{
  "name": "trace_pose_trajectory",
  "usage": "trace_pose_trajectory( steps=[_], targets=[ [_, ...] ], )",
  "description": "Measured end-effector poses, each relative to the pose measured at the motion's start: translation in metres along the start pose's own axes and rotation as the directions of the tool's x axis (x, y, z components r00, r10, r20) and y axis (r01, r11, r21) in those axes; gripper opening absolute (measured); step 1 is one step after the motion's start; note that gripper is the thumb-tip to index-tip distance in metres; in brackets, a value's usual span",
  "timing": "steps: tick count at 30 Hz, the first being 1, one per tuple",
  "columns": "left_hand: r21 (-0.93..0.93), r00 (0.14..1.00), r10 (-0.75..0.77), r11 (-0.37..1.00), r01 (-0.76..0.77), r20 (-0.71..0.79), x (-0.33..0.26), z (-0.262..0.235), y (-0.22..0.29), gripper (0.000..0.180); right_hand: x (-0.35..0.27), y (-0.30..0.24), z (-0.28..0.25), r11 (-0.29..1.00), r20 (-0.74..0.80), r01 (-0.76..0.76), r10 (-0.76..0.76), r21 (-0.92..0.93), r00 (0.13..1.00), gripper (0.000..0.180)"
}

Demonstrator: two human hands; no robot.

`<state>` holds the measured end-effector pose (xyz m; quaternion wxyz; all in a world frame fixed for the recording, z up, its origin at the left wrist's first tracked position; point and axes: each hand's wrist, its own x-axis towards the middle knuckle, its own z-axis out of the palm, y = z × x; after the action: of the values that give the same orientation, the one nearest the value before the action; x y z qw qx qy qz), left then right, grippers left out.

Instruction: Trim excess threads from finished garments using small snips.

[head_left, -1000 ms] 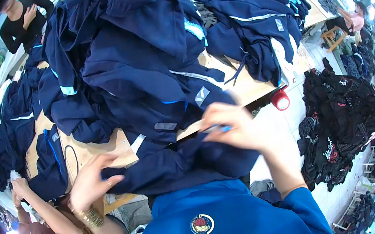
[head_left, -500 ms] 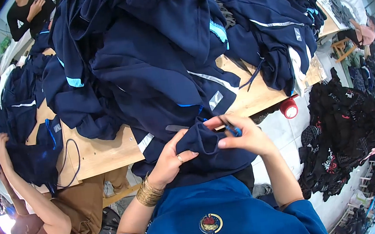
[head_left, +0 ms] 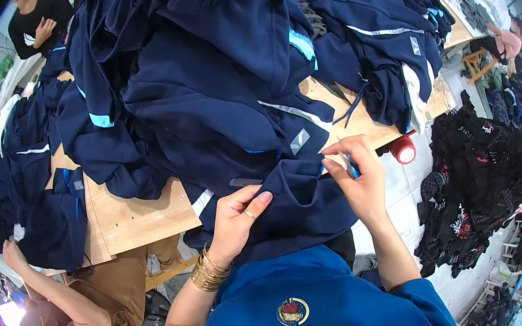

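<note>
A navy blue garment (head_left: 299, 207) hangs over the near edge of the wooden table (head_left: 137, 214) in front of me. My left hand (head_left: 237, 219), with gold bangles on the wrist, grips a fold of it from below. My right hand (head_left: 359, 180) pinches the garment's upper right edge and holds a small blue tool (head_left: 353, 168) between its fingers. Most of the tool is hidden by the fingers. My blue top fills the bottom of the view.
A big heap of navy garments (head_left: 211, 71) with light blue and white trim covers the table. A red-capped container (head_left: 404, 150) stands by the table's right edge. Black garments (head_left: 478, 182) lie on the floor at right. A co-worker's hand (head_left: 12, 251) rests on garments at lower left.
My left hand moved in from the lower left and took hold of the navy garment. My right hand shifted slightly right along its edge. The co-worker's arm moved left.
</note>
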<state>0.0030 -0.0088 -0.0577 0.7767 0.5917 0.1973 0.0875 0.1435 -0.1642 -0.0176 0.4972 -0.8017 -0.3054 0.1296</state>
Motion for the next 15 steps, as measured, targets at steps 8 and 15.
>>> trace_pose_trajectory(
  steps=[8, 15],
  targets=[
    [0.22, 0.999, 0.045, 0.975, -0.038, -0.025, 0.006, 0.0, 0.006, 0.012, -0.006, 0.008, 0.006, 0.988, 0.11, 0.088, -0.102, 0.127, 0.989, 0.018],
    [0.264, 0.996, 0.079, 0.962, -0.069, -0.029, 0.01, 0.0, 0.01, 0.028, -0.003, 0.01, 0.008, 0.983, -0.029, 0.098, -0.094, 0.156, 0.995, 0.011]
  ],
)
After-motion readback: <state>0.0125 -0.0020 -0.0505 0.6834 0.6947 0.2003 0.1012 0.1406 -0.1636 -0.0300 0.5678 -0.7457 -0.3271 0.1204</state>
